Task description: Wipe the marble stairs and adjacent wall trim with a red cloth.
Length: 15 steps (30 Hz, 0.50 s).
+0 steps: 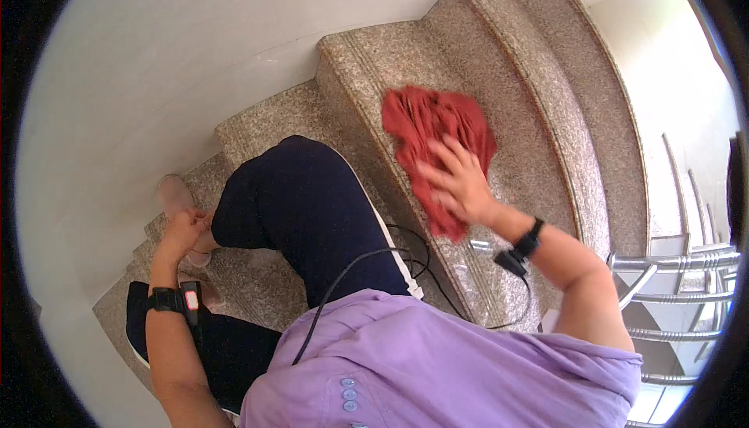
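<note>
A crumpled red cloth (439, 118) lies across the tread of a speckled stone stair, partly over its grooved front edge. On top of it is my right hand (459, 185), palm down with fingers spread and blurred. The cloth is bunched into folds beyond the fingertips. My left hand (186, 232) is low on the left, beside my bent knee and above a pale shoe (174, 194). Its fingers are bent towards my lower leg and partly hidden by the trouser knee, so whether they grip anything cannot be seen.
Curved stone steps (526, 77) climb to the upper right along a pale wall (175, 77). Metal railings (673, 262) stand at the right. A black cable (351, 264) loops over my thigh and a step. Each forearm wears a strapped device, including one on the right wrist (526, 241).
</note>
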Motion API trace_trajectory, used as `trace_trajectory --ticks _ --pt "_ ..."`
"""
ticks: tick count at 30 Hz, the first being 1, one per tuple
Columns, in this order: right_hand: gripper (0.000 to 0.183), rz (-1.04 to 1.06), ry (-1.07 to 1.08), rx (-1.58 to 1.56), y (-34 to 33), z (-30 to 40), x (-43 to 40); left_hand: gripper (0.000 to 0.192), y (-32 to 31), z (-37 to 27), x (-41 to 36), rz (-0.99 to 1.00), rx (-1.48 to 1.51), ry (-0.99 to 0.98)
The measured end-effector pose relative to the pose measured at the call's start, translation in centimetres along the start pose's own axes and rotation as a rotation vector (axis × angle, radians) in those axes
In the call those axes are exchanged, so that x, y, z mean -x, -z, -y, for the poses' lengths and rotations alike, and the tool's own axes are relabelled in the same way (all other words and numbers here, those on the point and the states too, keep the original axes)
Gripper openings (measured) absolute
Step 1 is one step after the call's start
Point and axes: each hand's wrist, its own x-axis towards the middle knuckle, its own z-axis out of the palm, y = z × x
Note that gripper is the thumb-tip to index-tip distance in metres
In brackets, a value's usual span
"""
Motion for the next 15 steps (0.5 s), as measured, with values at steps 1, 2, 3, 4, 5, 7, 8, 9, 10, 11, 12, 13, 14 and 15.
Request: trace_trajectory --ticks 1,2,3,4,5,7,8,9,10,11,12,13,14,15 --pt "0.053 0.034 0.050 -0.013 0.4 1.0 2.2 0.028 0.0 -0.3 0.8 -0.076 0.018 -0.061" --pt "0.055 0.077 0.056 -0.028 0.7 1.8 4.3 0.028 -0.1 -0.5 1.3 -0.154 0.038 -0.121" --pt "0.056 0.120 0.059 -0.038 0.9 2.6 5.6 0.028 -0.4 -0.6 1.2 -0.155 0.042 -0.116" --pt "0.058 0.115 0.045 -0.041 1.2 3.1 5.6 0.028 -0.5 -0.7 1.3 -0.137 0.018 -0.111" --pt "0.058 0.116 0.051 -0.045 1.3 3.0 4.7 0.028 -0.6 -0.7 1.3 -0.121 -0.004 -0.105" --pt "0.060 0.128 0.017 0.051 1.4 3.0 2.4 0.028 -1.0 0.1 0.9 -0.127 -0.004 -0.100" --pt "0.062 0.072 0.034 0.114 0.7 2.6 0.9 0.027 -1.2 0.5 0.9 -0.136 -0.004 -0.094" --pt "0.064 0.043 0.029 0.125 0.4 2.1 -0.6 0.027 -1.1 0.2 0.8 -0.137 -0.002 -0.098" --pt "0.064 0.009 0.023 0.135 0.0 1.5 -2.4 0.027 -0.8 -0.6 0.6 -0.099 -0.015 -0.086" --pt "0.063 -0.026 0.017 0.148 -0.2 0.9 -4.1 0.026 -0.4 -1.1 0.2 -0.064 -0.028 -0.078" --pt "0.063 -0.035 0.020 0.155 -0.3 0.3 -5.8 0.026 -0.4 -1.0 -0.3 -0.075 -0.028 -0.082" --pt "0.064 -0.071 0.028 0.174 -0.6 -0.2 -7.6 0.026 -0.8 -0.6 -0.9 -0.078 -0.034 -0.089" --pt "0.064 -0.106 0.035 0.192 -0.7 -0.7 -9.3 0.027 -1.0 -0.3 -1.1 -0.079 -0.040 -0.096" --pt "0.064 -0.118 0.034 0.195 -0.8 -1.4 -10.8 0.027 -1.0 -0.5 -1.2 -0.089 -0.046 -0.100"
